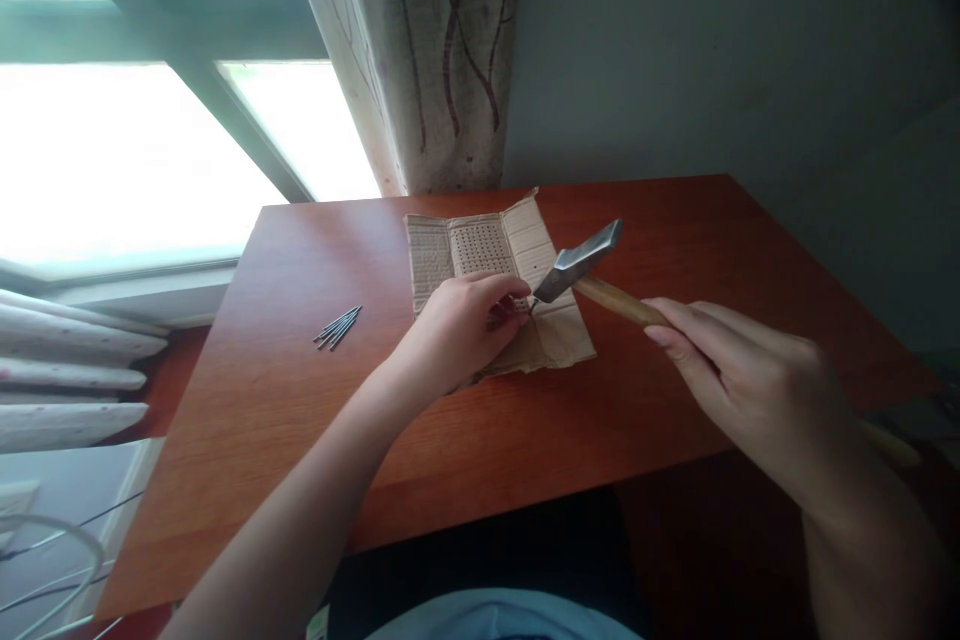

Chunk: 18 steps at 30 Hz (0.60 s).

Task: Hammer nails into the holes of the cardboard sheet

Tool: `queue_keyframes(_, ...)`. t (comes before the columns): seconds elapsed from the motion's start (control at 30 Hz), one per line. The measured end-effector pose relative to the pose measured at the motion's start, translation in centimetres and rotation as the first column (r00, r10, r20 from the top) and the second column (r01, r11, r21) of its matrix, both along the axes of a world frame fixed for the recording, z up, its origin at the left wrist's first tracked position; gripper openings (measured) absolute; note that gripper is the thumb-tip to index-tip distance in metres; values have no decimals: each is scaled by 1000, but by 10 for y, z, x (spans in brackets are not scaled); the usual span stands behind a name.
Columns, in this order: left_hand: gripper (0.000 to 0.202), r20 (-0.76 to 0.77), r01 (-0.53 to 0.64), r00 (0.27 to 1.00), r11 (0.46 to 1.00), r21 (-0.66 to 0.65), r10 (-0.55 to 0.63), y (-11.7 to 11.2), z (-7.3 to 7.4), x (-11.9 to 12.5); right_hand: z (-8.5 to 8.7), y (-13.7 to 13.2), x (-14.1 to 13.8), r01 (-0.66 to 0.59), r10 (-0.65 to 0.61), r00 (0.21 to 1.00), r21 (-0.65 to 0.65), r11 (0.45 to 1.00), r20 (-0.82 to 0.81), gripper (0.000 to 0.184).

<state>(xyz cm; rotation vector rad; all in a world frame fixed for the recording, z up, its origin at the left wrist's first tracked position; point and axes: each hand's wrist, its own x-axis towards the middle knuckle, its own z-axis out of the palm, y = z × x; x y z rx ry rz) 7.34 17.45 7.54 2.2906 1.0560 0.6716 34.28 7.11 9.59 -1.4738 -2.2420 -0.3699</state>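
Note:
My right hand (750,380) is closed around the wooden handle of a hammer (577,260). The hammer's grey metal head is right beside the fingertips of my left hand (472,315). Those fingers are closed in a pinch on a thin nail (532,304), of which only a small dark part shows next to the hammer head. Beneath my left hand lies a creased, unfolded piece of cardboard (551,320). Rows of small holes fill its middle panel (480,248), and my hand hides part of it.
Several loose nails (337,328) lie in a small bundle on the reddish-brown wooden table (270,420), left of the cardboard. A patterned curtain (450,50) hangs behind the table, with a bright window (112,160) at the left. White cables (82,540) run at the lower left.

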Motion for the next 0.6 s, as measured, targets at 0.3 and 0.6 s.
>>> queue_keyframes(0.3,34,-181,-27,981,973,229,69,-12,-11,-28,2,0,1,1,-3,998,-24,1000,-64,25)
queue_keyframes(0.6,34,-160,-57,983,974,219,94,-13,-20,-28,7,0,-3,-37,37,997,5,999,-65,26)
